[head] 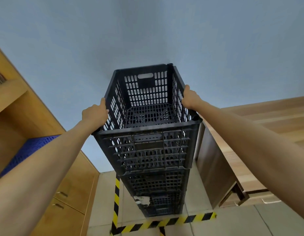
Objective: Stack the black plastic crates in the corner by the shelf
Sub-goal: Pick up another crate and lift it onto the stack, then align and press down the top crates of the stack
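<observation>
A tall stack of black plastic crates (154, 184) stands against the blue-grey wall, inside a floor area marked with yellow-black tape. The top black crate (148, 92) is empty, with slotted walls and a handle hole in its far side. My left hand (95, 114) grips the top crate's left rim, fingers curled over the edge. On the opposite rim, my right hand (189, 97) holds on the same way. Both arms reach up and forward. A torn white label (142, 200) sticks to a lower crate.
A wooden shelf unit with cabinet doors (68, 189) stands on the left, holding a blue slotted crate (28, 150). A wooden table with a drawer (250, 150) stands on the right, close to the stack. Yellow-black hazard tape (165, 222) marks the tiled floor.
</observation>
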